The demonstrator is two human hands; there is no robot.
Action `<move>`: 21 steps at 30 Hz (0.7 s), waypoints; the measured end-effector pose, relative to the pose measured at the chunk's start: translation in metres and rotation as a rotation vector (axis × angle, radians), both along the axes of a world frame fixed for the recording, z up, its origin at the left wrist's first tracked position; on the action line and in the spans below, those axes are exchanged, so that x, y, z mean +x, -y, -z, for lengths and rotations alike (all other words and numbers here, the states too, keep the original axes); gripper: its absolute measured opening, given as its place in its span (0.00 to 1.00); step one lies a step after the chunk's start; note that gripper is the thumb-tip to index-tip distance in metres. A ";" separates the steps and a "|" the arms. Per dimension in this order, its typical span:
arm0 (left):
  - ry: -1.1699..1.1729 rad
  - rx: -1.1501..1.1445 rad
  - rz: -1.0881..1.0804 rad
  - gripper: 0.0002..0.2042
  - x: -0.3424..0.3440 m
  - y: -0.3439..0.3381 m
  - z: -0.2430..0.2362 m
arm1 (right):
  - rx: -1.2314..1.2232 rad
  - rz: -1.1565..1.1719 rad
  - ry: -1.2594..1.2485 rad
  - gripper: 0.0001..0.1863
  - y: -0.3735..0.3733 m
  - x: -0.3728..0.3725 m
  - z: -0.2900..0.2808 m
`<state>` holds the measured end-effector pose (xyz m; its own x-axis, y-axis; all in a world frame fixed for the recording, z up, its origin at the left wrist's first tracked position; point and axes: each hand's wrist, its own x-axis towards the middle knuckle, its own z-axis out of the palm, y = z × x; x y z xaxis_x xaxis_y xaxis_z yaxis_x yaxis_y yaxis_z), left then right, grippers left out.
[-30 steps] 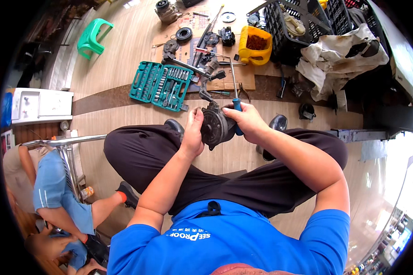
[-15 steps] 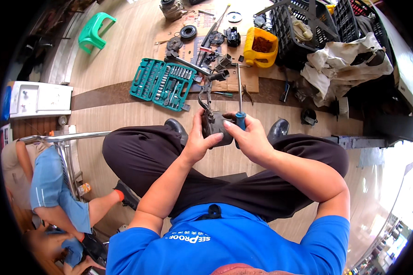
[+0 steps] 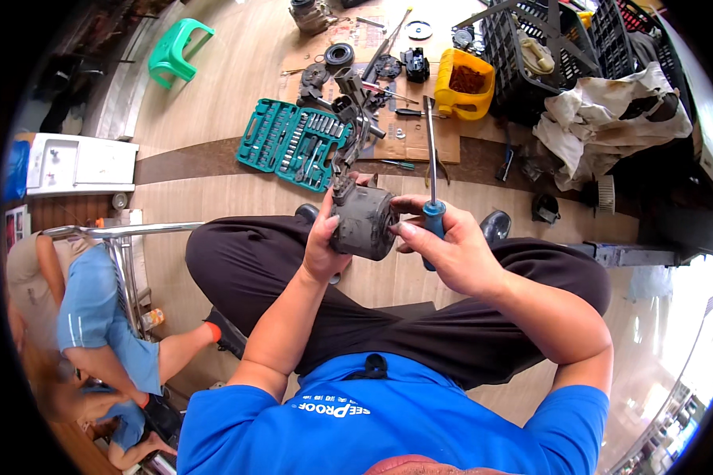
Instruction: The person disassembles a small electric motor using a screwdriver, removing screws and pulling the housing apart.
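Observation:
A dark, grimy cylindrical motor-like part (image 3: pixel 360 223) with a bracket and cable rising from its top is gripped in my left hand (image 3: pixel 325 245), its round end turned to the right. My right hand (image 3: pixel 459 249) holds a blue-handled screwdriver (image 3: pixel 433 223) upright, shaft pointing away from me, while its thumb and forefinger reach to that round end. Beyond my hands an open green socket set (image 3: pixel 289 142) lies partly on cardboard (image 3: pixel 444 146), with loose metal parts (image 3: pixel 317 77) around it.
A yellow cut jug (image 3: pixel 463 79), black crates (image 3: pixel 523 55) and stained cloth (image 3: pixel 610 119) sit at back right. A green stool (image 3: pixel 174 49) stands back left, a white appliance (image 3: pixel 79 162) and metal rail (image 3: pixel 142 228) at left. Another person (image 3: pixel 107 293) sits lower left.
The cylindrical part has turned sideways to show its body, and my left hand shifted slightly left. My right hand and screwdriver moved right, its fingertips now at the part's end.

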<state>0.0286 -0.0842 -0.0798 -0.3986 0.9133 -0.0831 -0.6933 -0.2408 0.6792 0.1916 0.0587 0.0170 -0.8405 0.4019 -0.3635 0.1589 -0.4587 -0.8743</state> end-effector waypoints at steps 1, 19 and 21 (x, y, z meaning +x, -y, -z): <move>0.005 0.022 -0.001 0.41 -0.002 0.000 -0.001 | 0.028 -0.032 0.024 0.17 -0.005 0.000 -0.004; 0.178 0.119 0.072 0.38 -0.018 0.008 0.009 | 1.391 -0.515 0.281 0.16 -0.059 0.023 -0.058; 0.163 0.129 0.070 0.37 -0.016 0.009 0.011 | 1.408 -0.515 0.287 0.16 -0.058 0.023 -0.059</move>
<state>0.0124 -0.0930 -0.0903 -0.3252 0.9454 -0.0218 -0.8095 -0.2664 0.5232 0.2146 0.1163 0.0760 -0.9625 0.2445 -0.1175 0.2711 0.8503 -0.4512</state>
